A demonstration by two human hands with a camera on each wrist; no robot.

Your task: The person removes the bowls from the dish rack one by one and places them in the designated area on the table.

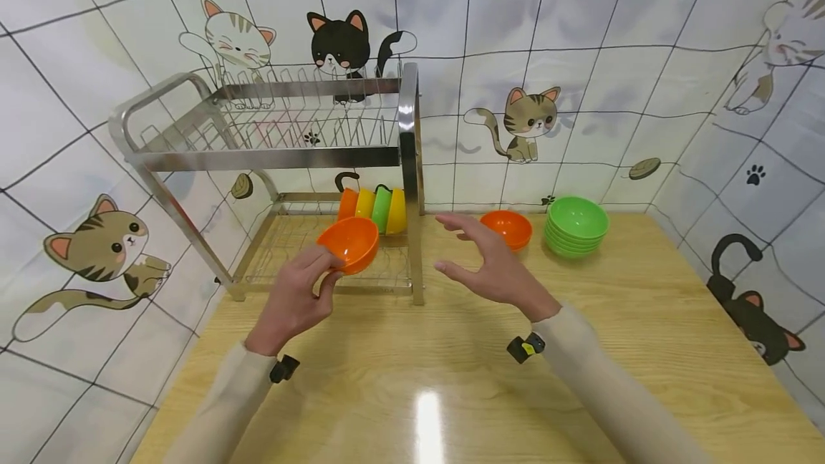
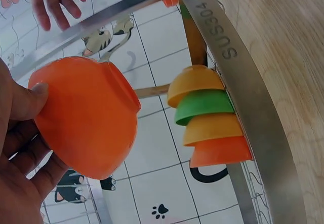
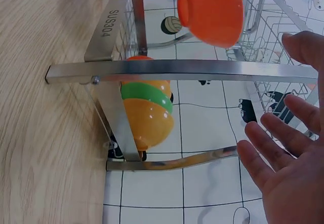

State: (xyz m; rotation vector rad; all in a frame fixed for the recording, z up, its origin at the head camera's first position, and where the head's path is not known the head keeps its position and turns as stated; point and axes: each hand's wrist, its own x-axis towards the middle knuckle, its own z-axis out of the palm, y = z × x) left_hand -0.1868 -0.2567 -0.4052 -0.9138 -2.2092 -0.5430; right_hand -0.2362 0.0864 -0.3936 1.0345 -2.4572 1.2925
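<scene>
before the dish rack (image 1: 271, 157), left hand (image 1: 293, 303) gripping orange bowl (image 1: 349, 243) tilted rim-rightward, right hand (image 1: 493, 263) spread

The rack's post (image 1: 412, 185) hides part of the yellow bowl (image 1: 396, 210) in the head view. In the left wrist view the picture edge cuts off the left hand (image 2: 17, 173), and its fingers (image 2: 23, 102) perhaps wrap behind the orange bowl (image 2: 88, 117), out of sight.

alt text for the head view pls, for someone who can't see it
A person's left hand holds an orange bowl in front of a steel dish rack whose lower tier holds four bowls on edge. The right hand hovers open beside it. On the wooden counter sit another orange bowl and stacked green bowls.
</scene>
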